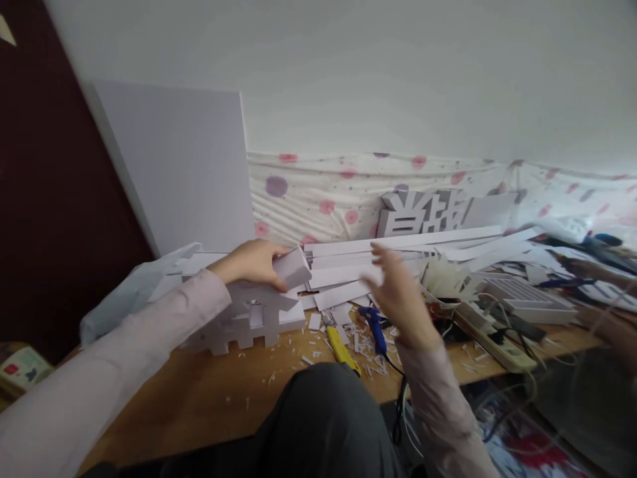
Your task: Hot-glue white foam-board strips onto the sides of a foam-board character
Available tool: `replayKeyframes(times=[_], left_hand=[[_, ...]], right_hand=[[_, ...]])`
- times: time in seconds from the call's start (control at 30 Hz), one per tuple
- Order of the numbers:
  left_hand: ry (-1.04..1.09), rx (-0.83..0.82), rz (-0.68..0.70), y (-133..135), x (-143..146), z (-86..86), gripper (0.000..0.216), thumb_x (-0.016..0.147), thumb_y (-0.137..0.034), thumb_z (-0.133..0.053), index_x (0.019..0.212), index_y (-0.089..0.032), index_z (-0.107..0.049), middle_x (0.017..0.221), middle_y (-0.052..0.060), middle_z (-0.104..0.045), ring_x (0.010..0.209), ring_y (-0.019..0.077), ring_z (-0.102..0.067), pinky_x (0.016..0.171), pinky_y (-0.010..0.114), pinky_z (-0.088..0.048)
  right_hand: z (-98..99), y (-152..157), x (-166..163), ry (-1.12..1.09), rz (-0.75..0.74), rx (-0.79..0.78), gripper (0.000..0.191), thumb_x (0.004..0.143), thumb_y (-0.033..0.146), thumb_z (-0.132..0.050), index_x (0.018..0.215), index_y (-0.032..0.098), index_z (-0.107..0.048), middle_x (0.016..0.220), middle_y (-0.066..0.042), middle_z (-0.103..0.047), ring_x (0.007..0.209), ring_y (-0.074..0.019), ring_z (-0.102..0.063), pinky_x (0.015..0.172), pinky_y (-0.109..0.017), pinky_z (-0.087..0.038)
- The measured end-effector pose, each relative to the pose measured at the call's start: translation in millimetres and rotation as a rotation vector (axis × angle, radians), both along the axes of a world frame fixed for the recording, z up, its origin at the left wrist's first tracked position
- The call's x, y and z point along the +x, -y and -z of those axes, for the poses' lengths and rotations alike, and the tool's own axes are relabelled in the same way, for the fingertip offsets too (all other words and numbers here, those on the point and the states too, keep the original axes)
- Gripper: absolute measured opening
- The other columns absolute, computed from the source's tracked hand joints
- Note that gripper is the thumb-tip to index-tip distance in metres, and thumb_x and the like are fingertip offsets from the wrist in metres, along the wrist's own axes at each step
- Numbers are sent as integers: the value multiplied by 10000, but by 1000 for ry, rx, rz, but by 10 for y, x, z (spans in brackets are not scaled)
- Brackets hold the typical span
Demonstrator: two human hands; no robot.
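My left hand (pixel 251 262) grips a white foam block (pixel 292 267) at the top of a white foam character cut-out (pixel 243 322) standing on the wooden table (pixel 199 392). My right hand (pixel 398 292) hovers open, fingers spread, above the table, just right of the block and in front of a pile of long white foam strips (pixel 388 255). It holds nothing. A blue glue gun (pixel 374 326) and a yellow utility knife (pixel 340 345) lie just below it.
A big white foam board (pixel 179 166) leans on the wall at the left. White foam characters (pixel 423 212) stand against a spotted cloth (pixel 323 192). A power strip (pixel 492 342), cables and white scraps clutter the right side. My dark-clothed knee (pixel 318 425) fills the foreground.
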State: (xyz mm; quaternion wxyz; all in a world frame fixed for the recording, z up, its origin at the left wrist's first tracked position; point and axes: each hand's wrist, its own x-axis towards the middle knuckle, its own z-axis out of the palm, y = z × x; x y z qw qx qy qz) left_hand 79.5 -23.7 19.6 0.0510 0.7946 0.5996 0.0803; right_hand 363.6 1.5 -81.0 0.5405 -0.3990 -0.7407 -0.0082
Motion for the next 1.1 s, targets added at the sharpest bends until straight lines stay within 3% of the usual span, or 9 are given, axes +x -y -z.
replayKeyframes(times=[0.13,0.2,0.27,0.37,0.53,0.63,0.87,1.03,1.1], left_hand=[[-27,26,19,39,38,15,748,540,-522,-828,1241,-320,-665,1061,-4,-766,916,255,-688,714,290,-437],[-42,43,29,62,53,15,739,542,-529,-828,1232,-317,-672,1048,0,-769,910,260,-691,697,293,-432],[-55,56,43,89,67,11,711,553,-528,-822,1214,-305,-683,1044,6,-771,904,261,-692,683,293,-426],[-75,74,46,130,85,10,660,565,-537,-809,1164,-277,-705,1011,19,-772,874,265,-692,650,295,-409],[-89,106,44,191,85,44,712,558,-526,-811,1220,-297,-682,1008,16,-768,869,269,-692,643,302,-407],[-94,116,47,213,85,64,748,548,-529,-815,1241,-284,-675,1093,37,-761,945,291,-694,682,314,-440],[-111,118,80,281,109,61,766,572,-538,-795,1277,-277,-649,1142,53,-747,1011,320,-683,727,333,-468],[-114,137,84,517,193,126,651,656,-587,-726,1224,-278,-658,1045,54,-732,929,306,-688,713,350,-482],[-126,155,73,647,260,175,564,712,-495,-692,1218,-252,-652,1047,71,-712,902,300,-684,720,371,-495]], right_hand=[[-103,148,-272,-149,-61,-61,242,972,402,-604,1029,177,-671,854,-37,-726,810,-191,-697,777,-354,-564],[-153,178,-473,-233,-112,-66,294,1021,428,-484,1004,195,-664,731,-22,-718,755,-191,-702,754,-331,-546],[-196,151,-687,-274,-186,-67,417,1063,449,-315,1077,197,-647,783,-36,-735,817,-190,-712,801,-331,-537],[-210,56,-977,-260,-299,-71,481,1039,521,-307,1068,194,-658,987,-79,-747,947,-206,-700,834,-328,-526],[-98,3,-1257,-311,-324,-70,509,1029,539,-269,966,186,-631,874,-72,-701,821,-207,-651,747,-328,-489],[-34,17,-1300,-371,-300,-56,529,1037,512,-197,940,192,-607,885,-78,-669,848,-216,-620,778,-345,-464],[7,53,-1283,-408,-315,-27,479,1031,492,-226,934,210,-601,881,-58,-652,843,-217,-600,791,-353,-452],[102,205,-1226,-408,-333,11,496,1024,528,-241,995,216,-626,899,-56,-646,854,-224,-601,783,-360,-455],[167,281,-1174,-401,-353,36,525,1018,551,-231,1033,221,-639,907,-57,-637,848,-226,-600,764,-361,-456]])
